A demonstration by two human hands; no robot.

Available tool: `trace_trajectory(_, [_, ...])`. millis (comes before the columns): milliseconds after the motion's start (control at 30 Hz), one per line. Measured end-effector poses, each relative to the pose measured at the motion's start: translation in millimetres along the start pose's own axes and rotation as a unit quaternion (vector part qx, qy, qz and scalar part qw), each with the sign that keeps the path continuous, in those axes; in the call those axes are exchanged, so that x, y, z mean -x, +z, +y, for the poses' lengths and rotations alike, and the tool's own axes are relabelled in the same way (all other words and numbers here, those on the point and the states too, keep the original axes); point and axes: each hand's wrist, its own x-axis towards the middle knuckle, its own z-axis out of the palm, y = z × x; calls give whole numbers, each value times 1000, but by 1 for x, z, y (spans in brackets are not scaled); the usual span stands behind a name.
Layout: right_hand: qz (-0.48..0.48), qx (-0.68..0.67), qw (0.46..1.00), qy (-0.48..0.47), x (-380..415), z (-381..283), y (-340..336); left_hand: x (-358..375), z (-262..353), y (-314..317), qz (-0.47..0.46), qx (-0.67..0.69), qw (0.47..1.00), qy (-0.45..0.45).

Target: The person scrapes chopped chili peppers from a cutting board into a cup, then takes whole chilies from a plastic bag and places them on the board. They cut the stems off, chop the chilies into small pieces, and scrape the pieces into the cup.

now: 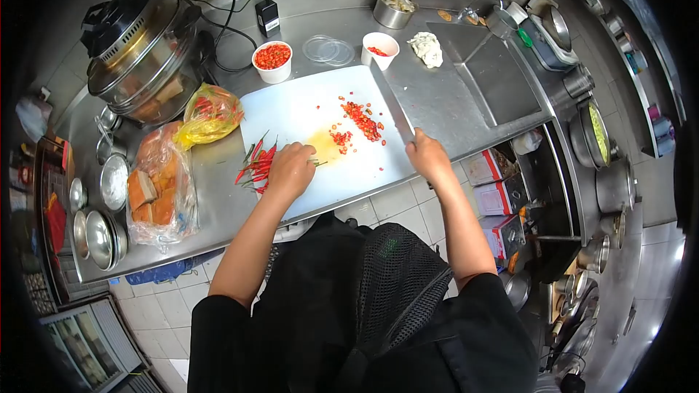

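Observation:
My right hand grips the handle of a kitchen knife, its long blade pointing away over the right side of the white cutting board. My left hand is curled over red chilies at the board's near left, with green stems showing past its fingertips. More whole red chilies lie in a loose pile just left of that hand. Between my hands are chopped red chilies, scattered in small rings. Behind the board stand a paper cup full of chopped chili and a second cup holding a little.
Left of the board lie a yellow bag of chilies and a plastic bag of bread-like chunks. Clear lids, a metal container and a crumpled white cloth sit behind. A sink is at right, a glass-bowled cooker at left.

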Motion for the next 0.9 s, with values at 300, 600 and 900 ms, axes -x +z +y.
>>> trace_trajectory(300, [-35,112,992,38,2,6,12,12,-2,4,58,50,997,-15])
trace_trajectory(600, [-39,17,999,23,14,-20,15,22,-11,5,87,65,994,-34])
trace_trajectory(900, [-56,-8,997,57,20,-4,17,25,-20,9,125,-24,991,-51])
